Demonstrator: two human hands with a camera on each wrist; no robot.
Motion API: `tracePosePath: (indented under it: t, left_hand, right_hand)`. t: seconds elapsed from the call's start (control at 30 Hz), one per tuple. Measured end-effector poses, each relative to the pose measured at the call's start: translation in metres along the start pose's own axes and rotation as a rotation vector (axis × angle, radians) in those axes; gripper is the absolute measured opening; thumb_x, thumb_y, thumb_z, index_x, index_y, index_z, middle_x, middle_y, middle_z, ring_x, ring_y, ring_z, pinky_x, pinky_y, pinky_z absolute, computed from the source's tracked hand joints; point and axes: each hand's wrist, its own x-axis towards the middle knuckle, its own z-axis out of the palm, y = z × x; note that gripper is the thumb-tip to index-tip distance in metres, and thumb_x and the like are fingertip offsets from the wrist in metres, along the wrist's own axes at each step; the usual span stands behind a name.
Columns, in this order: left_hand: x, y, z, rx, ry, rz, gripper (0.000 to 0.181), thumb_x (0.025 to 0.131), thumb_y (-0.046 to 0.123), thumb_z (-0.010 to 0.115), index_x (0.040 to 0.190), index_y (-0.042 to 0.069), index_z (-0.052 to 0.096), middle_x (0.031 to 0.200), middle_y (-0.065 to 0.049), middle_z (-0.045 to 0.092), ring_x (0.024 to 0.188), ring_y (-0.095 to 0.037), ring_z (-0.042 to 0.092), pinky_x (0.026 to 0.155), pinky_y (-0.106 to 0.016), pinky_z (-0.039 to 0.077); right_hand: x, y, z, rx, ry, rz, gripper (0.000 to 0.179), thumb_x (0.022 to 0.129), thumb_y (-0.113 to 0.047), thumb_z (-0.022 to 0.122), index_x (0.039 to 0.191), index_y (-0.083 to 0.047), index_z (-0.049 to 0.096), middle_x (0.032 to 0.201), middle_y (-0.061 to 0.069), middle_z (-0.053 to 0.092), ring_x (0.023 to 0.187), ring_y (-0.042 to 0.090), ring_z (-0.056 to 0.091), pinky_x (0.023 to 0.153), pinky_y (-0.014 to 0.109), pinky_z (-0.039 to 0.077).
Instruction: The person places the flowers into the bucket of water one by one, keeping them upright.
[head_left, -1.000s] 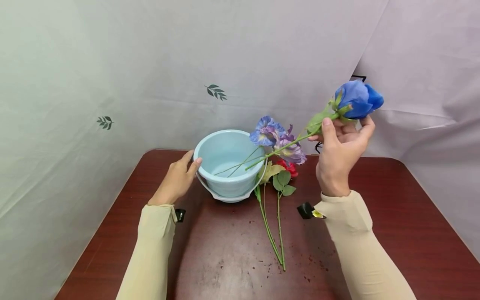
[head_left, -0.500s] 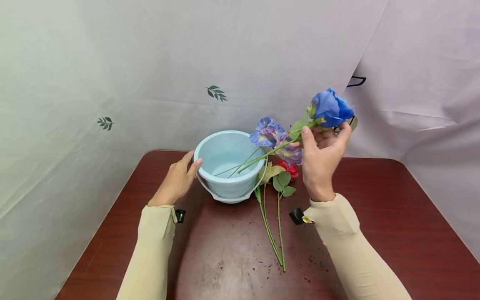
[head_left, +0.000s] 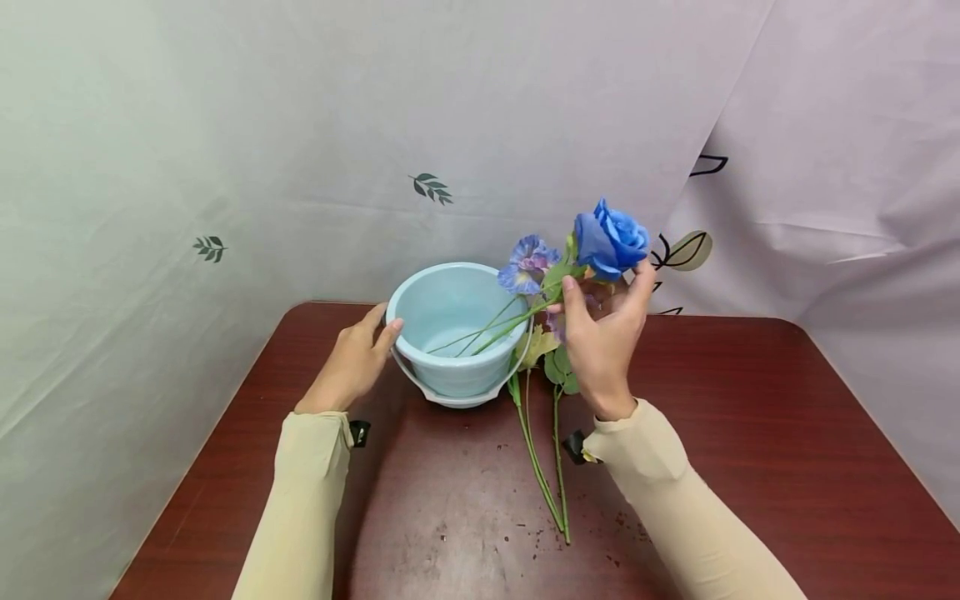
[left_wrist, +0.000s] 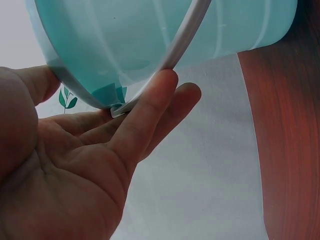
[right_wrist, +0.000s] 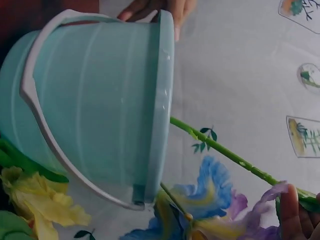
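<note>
A pale blue bucket [head_left: 461, 379] with a grey-white handle [right_wrist: 47, 132] stands upright near the back of the table. My left hand [head_left: 348, 362] holds its left rim, thumb over the edge, fingers outside by the handle [left_wrist: 185, 37]. Between thumb and fingers, my right hand [head_left: 603, 350] pinches an artificial blue rose [head_left: 611, 242] just below the bloom. The rose's green stem [right_wrist: 227, 152] slants down left over the right rim, its lower end inside the bucket. A blue-purple iris [head_left: 528, 265] leans out there too; a purple bloom is mostly hidden behind my right hand.
Right of the bucket, a yellow flower [head_left: 534, 346] and green leaves [head_left: 558, 368] lie on the dark red table [head_left: 750, 450], long stems [head_left: 561, 467] pointing toward me. Small dark specks dot the tabletop. A pale cloth backdrop [head_left: 337, 125] hangs behind.
My right hand has moved left and down with the blue rose, bringing its stem end into the bucket. It now covers the red flower. My left hand stays on the rim.
</note>
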Motion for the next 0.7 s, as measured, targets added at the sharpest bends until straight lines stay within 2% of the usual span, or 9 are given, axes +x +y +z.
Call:
tracePosePath:
  t: [0.27,0.7]
  left_hand:
    - [0.000,-0.001,0.000,0.004,-0.002,0.001,0.065,0.102,0.047,0.039,0.153,0.010,0.024,0.110,-0.019,0.063,0.097,-0.031,0.065,0.097,-0.048,0.043]
    - [-0.001,0.000,0.000,-0.005,-0.005,0.002,0.063,0.102,0.044,0.040,0.153,0.009,0.025,0.117,-0.019,0.060,0.097,-0.030,0.065,0.095,-0.046,0.045]
  right_hand:
    - [-0.012,0.007,0.005,0.028,-0.042,0.031,0.057,0.086,0.013,0.061,0.134,-0.004,0.035,0.115,0.014,0.055,0.073,0.027,0.060,0.055,0.031,0.056]
    - [-0.022,0.019,0.009,-0.001,-0.075,0.087,0.058,0.087,0.013,0.060,0.136,-0.004,0.035,0.119,0.013,0.054,0.082,0.025,0.064,0.058,0.034,0.057]
